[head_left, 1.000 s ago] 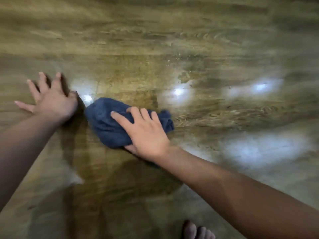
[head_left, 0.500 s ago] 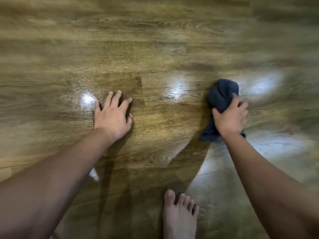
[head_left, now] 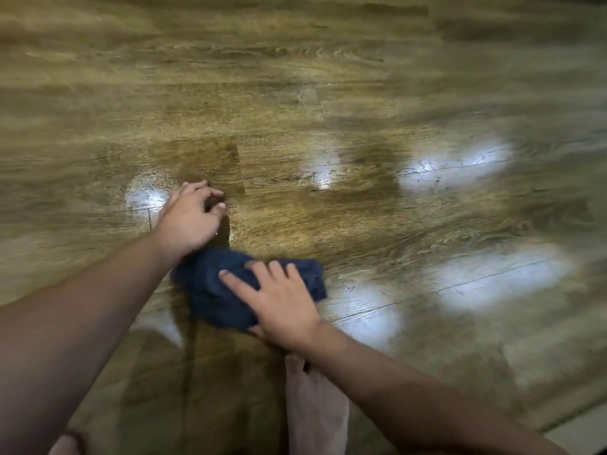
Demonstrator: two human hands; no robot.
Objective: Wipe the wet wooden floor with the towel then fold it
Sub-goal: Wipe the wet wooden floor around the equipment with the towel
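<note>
Head view: right hand point(head_left: 285, 307) lies flat on the bunched blue towel point(head_left: 213, 290), fingers spread and pressing it onto the wet wooden floor point(head_left: 361, 208); towel's long axis runs nine to three o'clock, just below centre; left hand point(head_left: 189, 218) at eleven o'clock of it, fingertips propped on the boards, holding nothing; bare foot point(head_left: 315, 408) at six o'clock.

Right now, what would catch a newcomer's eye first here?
A bunched dark blue towel at centre, pressed onto the glossy wooden floor by the right hand with spread fingers. The left hand rests just beyond it. White light glares shine on the right.
</note>
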